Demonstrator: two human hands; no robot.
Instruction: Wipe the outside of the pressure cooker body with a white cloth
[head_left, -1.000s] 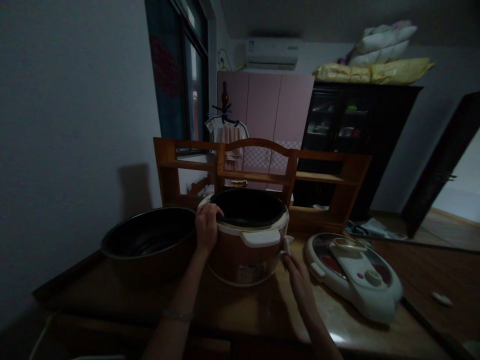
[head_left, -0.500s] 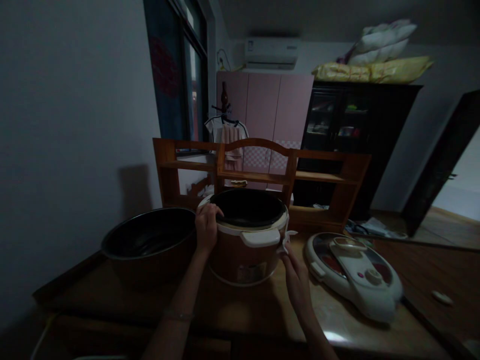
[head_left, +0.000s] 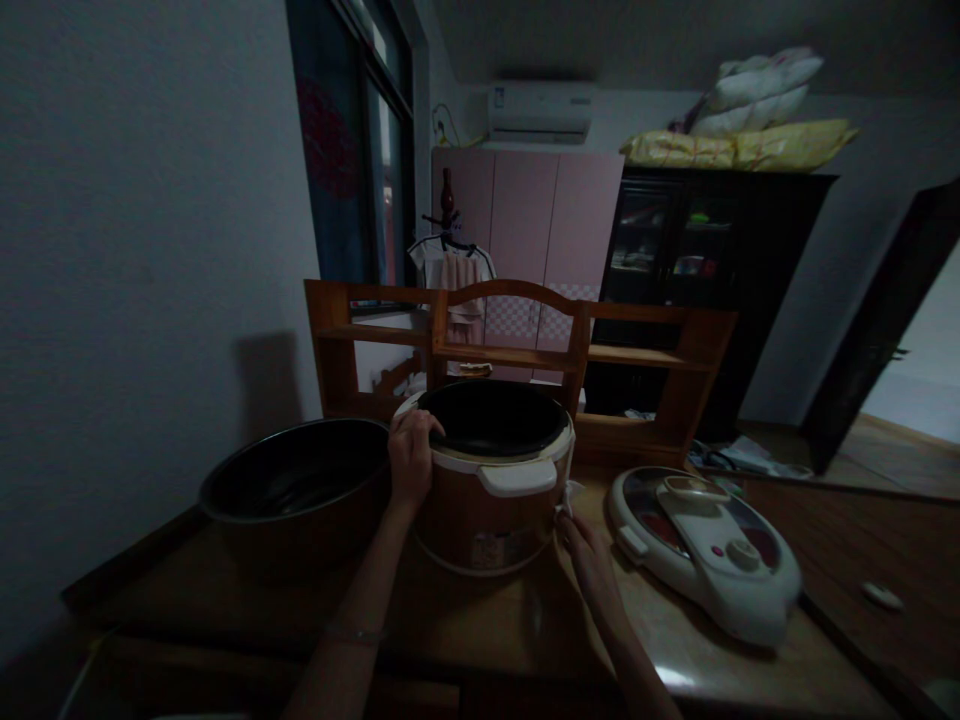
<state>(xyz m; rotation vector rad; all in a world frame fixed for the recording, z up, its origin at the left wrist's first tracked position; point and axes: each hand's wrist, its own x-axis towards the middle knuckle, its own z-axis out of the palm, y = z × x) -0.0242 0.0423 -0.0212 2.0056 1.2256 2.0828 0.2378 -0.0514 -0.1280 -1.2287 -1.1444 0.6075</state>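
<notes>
A rice cooker body [head_left: 465, 505] with a white rim, white handle and dark open inside stands on the wooden desk [head_left: 540, 630]. My left hand [head_left: 411, 460] grips its rim on the left, fingers curled over the edge. Against the cooker's right side, my right hand [head_left: 583, 550] holds a white cloth [head_left: 568, 497] pinched in its fingers. Left of the cooker sits a dark inner pot [head_left: 300, 520], wide and open at the top. The cooker's lid [head_left: 720, 555], cream with a dark window and a knob, lies to the right.
A low wooden shelf unit [head_left: 510, 355] rises along the desk's back edge. Close on the left is a white wall [head_left: 150, 300]. Farther back stand pink cabinets [head_left: 517, 220], a dark cupboard [head_left: 720, 260] and a clothes rack with hanging clothes [head_left: 457, 275].
My right hand and the white cloth have slid slightly down along the cooker's right side. My left hand keeps its grip on the rim.
</notes>
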